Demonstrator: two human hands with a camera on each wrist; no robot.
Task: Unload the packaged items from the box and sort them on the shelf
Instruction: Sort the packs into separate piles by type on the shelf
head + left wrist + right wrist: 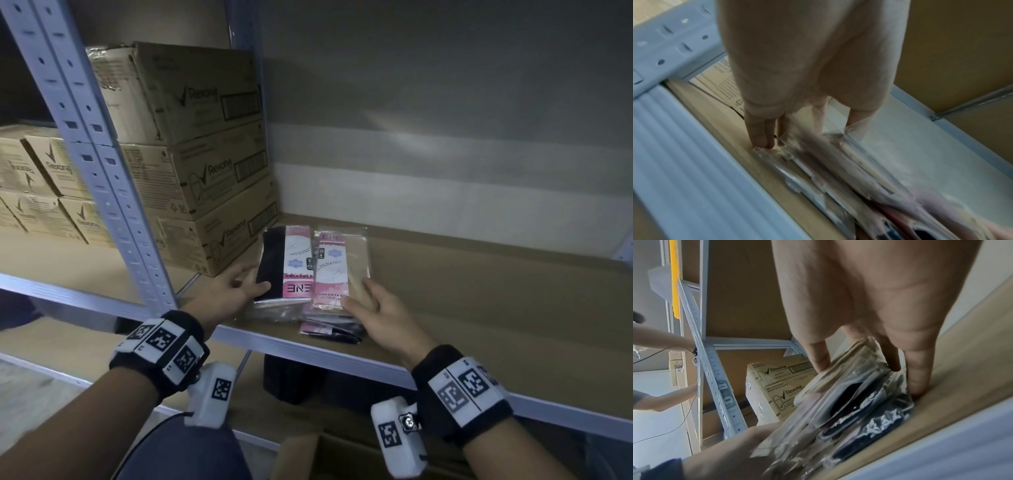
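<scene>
Two clear packets with pink labels lie side by side on the brown shelf board [479, 308]. My left hand [253, 284] holds the black-filled packet [284, 260] at its near left edge, thumb on top. The beige-filled packet [342, 267] is held by my right hand [358, 294] at its near end. Further packets [329, 330] lie under these two near the shelf's front edge. In the left wrist view straight fingers [760, 129] touch the plastic edge of the packets [828, 170]. The right wrist view has fingers [818, 356] spread over the crinkled packets [849, 402].
Stacked Rexona cartons [205, 154] stand just left of the packets, with smaller ones [41, 185] beyond the grey perforated upright [113, 192]. An open cardboard box [308, 452] sits below the shelf. Another person's arms [663, 337] reach in at the left.
</scene>
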